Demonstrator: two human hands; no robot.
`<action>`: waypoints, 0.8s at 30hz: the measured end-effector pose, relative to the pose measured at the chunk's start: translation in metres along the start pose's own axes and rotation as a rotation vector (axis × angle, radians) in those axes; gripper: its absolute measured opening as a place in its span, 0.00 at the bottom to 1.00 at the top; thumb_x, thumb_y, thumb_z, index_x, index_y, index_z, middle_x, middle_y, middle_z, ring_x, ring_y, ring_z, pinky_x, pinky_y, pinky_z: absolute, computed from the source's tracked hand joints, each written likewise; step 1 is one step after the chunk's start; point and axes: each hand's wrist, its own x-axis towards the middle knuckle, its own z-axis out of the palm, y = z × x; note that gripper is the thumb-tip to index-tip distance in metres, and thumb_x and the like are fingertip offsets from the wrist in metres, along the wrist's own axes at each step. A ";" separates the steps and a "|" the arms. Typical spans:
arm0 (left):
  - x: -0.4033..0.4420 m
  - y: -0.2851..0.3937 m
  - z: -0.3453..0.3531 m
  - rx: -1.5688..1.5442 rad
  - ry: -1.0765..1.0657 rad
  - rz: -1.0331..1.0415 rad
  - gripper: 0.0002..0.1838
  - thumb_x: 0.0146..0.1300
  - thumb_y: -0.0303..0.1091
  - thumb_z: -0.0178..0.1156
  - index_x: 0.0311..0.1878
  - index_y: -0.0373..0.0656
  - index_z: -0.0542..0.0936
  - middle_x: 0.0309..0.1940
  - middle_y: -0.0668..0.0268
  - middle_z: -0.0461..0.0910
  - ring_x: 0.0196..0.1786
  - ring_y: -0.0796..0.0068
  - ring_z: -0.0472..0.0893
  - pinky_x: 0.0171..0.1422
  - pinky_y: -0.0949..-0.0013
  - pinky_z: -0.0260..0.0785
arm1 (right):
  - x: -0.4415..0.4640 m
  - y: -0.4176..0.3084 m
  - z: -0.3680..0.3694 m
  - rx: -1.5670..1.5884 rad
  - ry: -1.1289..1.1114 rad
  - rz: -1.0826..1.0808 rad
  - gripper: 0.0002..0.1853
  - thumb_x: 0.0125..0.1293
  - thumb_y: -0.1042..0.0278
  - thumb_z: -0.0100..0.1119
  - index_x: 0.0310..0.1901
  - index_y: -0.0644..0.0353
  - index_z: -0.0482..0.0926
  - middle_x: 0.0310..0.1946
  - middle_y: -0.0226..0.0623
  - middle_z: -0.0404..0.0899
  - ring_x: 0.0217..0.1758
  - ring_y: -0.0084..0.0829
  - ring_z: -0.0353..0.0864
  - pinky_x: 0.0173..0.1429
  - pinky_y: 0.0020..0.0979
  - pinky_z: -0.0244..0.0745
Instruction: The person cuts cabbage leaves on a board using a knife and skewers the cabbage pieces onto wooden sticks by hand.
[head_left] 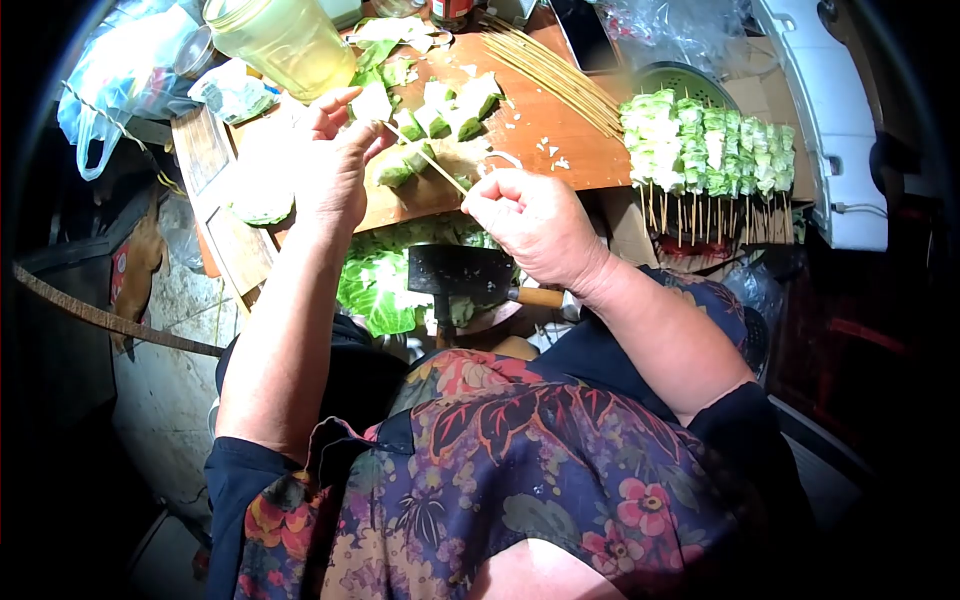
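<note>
My right hand (540, 222) is closed in a pinch on the near end of a thin bamboo skewer (430, 162). The skewer slants up and left to my left hand (338, 160), whose thumb and fingers close around a pale green cabbage piece (372, 103) at its far end; the exact contact is partly hidden. Below the skewer lie cut cabbage chunks (398, 168) on the wooden board (400, 208), with more chunks (465, 108) beyond. A dark-bladed cleaver (455, 272) with a wooden handle rests over cabbage leaves (378, 290) in front of my lap.
Bare skewers (560, 82) lie in a bundle at the back. Several loaded cabbage skewers (705, 145) lie side by side at right, near a white foam box edge (825, 120). A yellowish plastic jar (285, 45) and plastic bags (125, 75) stand at back left.
</note>
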 end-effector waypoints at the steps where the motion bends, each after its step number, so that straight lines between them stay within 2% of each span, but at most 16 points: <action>1: 0.000 -0.002 0.001 0.011 -0.010 0.004 0.22 0.56 0.20 0.60 0.55 0.38 0.71 0.48 0.59 0.74 0.46 0.69 0.78 0.50 0.63 0.76 | -0.001 0.000 0.001 0.002 0.005 0.006 0.08 0.66 0.68 0.56 0.34 0.64 0.77 0.20 0.22 0.74 0.24 0.12 0.68 0.29 0.20 0.66; 3: 0.000 -0.005 0.001 0.022 -0.022 0.006 0.22 0.57 0.20 0.58 0.57 0.38 0.71 0.49 0.59 0.74 0.47 0.70 0.78 0.51 0.64 0.75 | -0.001 0.000 0.003 0.025 0.013 -0.002 0.08 0.66 0.68 0.56 0.34 0.64 0.77 0.20 0.23 0.74 0.24 0.12 0.68 0.30 0.20 0.66; 5: 0.001 -0.008 0.002 -0.033 0.003 -0.019 0.22 0.54 0.18 0.62 0.53 0.35 0.73 0.54 0.50 0.69 0.46 0.64 0.79 0.50 0.62 0.78 | -0.001 0.001 0.004 0.048 0.022 -0.009 0.08 0.66 0.68 0.56 0.34 0.64 0.77 0.20 0.23 0.74 0.24 0.12 0.68 0.30 0.21 0.67; 7: 0.000 -0.009 0.002 -0.050 -0.001 -0.036 0.23 0.53 0.18 0.62 0.54 0.35 0.73 0.55 0.49 0.67 0.46 0.64 0.79 0.51 0.61 0.78 | -0.001 0.002 0.004 0.083 0.020 -0.048 0.07 0.67 0.69 0.55 0.36 0.64 0.77 0.19 0.19 0.67 0.20 0.10 0.63 0.24 0.17 0.58; 12: -0.006 -0.009 0.007 -0.052 -0.018 -0.072 0.24 0.52 0.18 0.63 0.55 0.34 0.72 0.55 0.47 0.66 0.47 0.63 0.78 0.52 0.60 0.78 | -0.004 0.001 0.008 0.151 0.030 -0.014 0.07 0.68 0.69 0.55 0.35 0.64 0.77 0.19 0.20 0.68 0.20 0.10 0.63 0.24 0.17 0.58; 15: -0.007 -0.016 0.008 -0.061 -0.023 -0.092 0.23 0.52 0.19 0.64 0.54 0.35 0.73 0.52 0.51 0.69 0.46 0.65 0.79 0.49 0.63 0.78 | -0.004 -0.003 0.010 0.185 0.053 0.001 0.07 0.67 0.70 0.54 0.33 0.64 0.77 0.19 0.22 0.70 0.22 0.11 0.64 0.26 0.18 0.61; 18: -0.028 -0.011 0.025 -0.062 -0.144 -0.202 0.21 0.53 0.19 0.63 0.52 0.38 0.74 0.47 0.59 0.74 0.42 0.72 0.79 0.44 0.71 0.77 | 0.003 -0.006 0.011 0.129 0.114 0.002 0.08 0.66 0.71 0.54 0.30 0.64 0.77 0.18 0.26 0.72 0.23 0.14 0.66 0.29 0.22 0.65; 20: -0.045 -0.010 0.040 0.029 -0.168 -0.189 0.21 0.53 0.18 0.61 0.52 0.37 0.74 0.46 0.58 0.74 0.41 0.71 0.80 0.45 0.71 0.77 | 0.012 0.003 0.010 0.119 0.201 -0.038 0.08 0.64 0.71 0.55 0.28 0.64 0.76 0.18 0.29 0.73 0.23 0.17 0.67 0.30 0.24 0.66; 21: -0.048 -0.012 0.040 -0.014 -0.183 -0.191 0.20 0.56 0.21 0.62 0.53 0.38 0.74 0.50 0.60 0.73 0.43 0.73 0.78 0.47 0.69 0.75 | 0.016 0.008 0.009 0.079 0.219 -0.061 0.10 0.62 0.70 0.55 0.25 0.64 0.75 0.18 0.31 0.74 0.23 0.20 0.69 0.31 0.27 0.68; 24: -0.042 -0.016 0.037 0.048 -0.184 -0.173 0.21 0.56 0.21 0.61 0.54 0.38 0.73 0.50 0.61 0.73 0.43 0.73 0.79 0.47 0.69 0.75 | 0.022 0.012 0.011 0.135 0.223 0.000 0.11 0.63 0.68 0.54 0.24 0.64 0.76 0.17 0.30 0.73 0.22 0.20 0.70 0.29 0.26 0.67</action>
